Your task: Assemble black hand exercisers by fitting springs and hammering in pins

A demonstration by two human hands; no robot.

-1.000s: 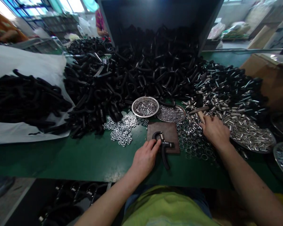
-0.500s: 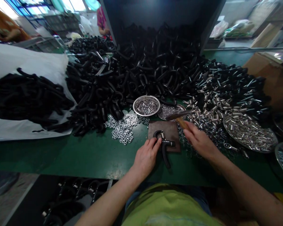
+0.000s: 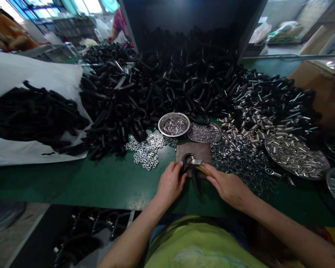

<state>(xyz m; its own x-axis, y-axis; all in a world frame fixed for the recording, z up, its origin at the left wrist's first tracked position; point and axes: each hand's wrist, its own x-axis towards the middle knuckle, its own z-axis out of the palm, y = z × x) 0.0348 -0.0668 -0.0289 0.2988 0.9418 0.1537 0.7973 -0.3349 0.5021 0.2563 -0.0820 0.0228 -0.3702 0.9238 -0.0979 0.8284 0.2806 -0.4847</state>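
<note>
A black hand grip strengthener (image 3: 195, 183) with a metal spring lies on a square metal plate (image 3: 181, 149) at the table's front. My left hand (image 3: 171, 182) is closed on its left side, fingers around the handle. My right hand (image 3: 228, 185) grips the wooden handle of a hammer (image 3: 197, 162). The hammer's head is over the strengthener's upper part, by the spring, and hides some of it; whether they touch I cannot tell. Beside the plate lie loose metal rings (image 3: 247, 171) on the right and a heap of nuts (image 3: 147, 149) on the left.
Behind the plate stand a metal bowl of small pins (image 3: 174, 125) and a dish of small parts (image 3: 203, 133). Black handles (image 3: 156, 85) are heaped at the back. Springs (image 3: 248, 124) and a pin tray (image 3: 296, 156) lie right. A white sack (image 3: 58, 78) sits left. Two people are beyond.
The hammer has come down and left from above the plate onto the strengthener's upper part, with my right hand following. My left hand stays at the strengthener.
</note>
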